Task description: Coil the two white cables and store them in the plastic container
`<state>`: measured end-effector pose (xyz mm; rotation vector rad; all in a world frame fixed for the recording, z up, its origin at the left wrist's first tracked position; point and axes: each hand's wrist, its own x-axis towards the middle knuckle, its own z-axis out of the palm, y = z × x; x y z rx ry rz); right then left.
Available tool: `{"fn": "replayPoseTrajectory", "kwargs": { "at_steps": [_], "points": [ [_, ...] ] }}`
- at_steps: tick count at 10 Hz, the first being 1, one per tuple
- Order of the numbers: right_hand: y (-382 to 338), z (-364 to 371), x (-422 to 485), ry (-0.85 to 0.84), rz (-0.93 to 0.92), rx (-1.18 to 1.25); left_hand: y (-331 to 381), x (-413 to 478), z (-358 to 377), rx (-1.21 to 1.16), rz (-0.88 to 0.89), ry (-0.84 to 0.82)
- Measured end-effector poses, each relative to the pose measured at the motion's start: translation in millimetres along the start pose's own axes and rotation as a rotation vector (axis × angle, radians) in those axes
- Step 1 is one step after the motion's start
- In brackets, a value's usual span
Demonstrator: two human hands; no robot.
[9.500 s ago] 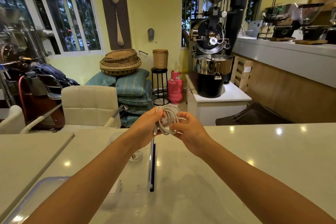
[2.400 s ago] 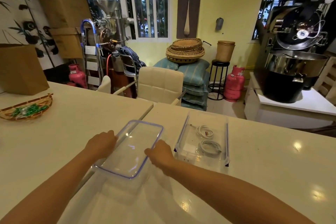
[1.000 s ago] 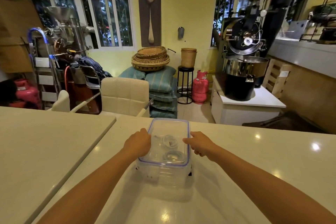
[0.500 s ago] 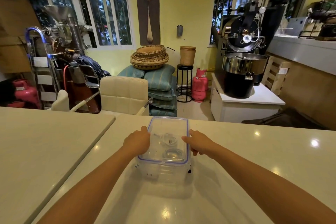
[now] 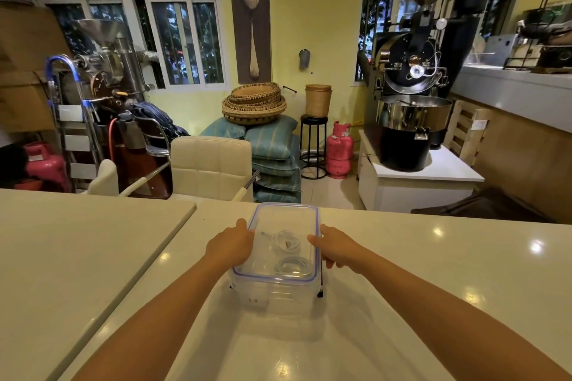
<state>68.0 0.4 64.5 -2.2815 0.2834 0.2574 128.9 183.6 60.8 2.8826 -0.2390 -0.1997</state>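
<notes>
A clear plastic container [image 5: 272, 297] stands on the white counter in front of me, with its blue-rimmed clear lid [image 5: 284, 216] lying on top. Through the lid I see two coiled white cables, one [image 5: 286, 243] farther from me and one [image 5: 292, 266] nearer. My left hand [image 5: 230, 246] presses on the lid's left edge. On the lid's right edge rests my right hand [image 5: 335, 249], thumb on top and fingers down the side. A dark side latch [image 5: 320, 294] hangs loose at the container's right corner.
The glossy white counter [image 5: 433, 288] stretches to both sides; a second tabletop [image 5: 77, 241] abuts it on the left with a seam between. Beyond the far edge stand a cream chair [image 5: 212, 167], stacked cushions, pink gas cylinders and a coffee roaster [image 5: 411, 102].
Earlier both hands coiled a cable, then lifted the lid from the left and set it over the container. Over the last second the hands stay on the lid's edges, barely moving.
</notes>
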Motion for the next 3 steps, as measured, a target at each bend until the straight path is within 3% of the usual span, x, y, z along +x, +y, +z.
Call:
{"fn": "replayPoseTrajectory", "kwargs": {
  "at_steps": [3],
  "points": [
    [1.9,-4.9,-8.8,0.014,0.005,0.031,2.0,-2.2,-9.3,0.047,0.003,0.028]
  ]
}}
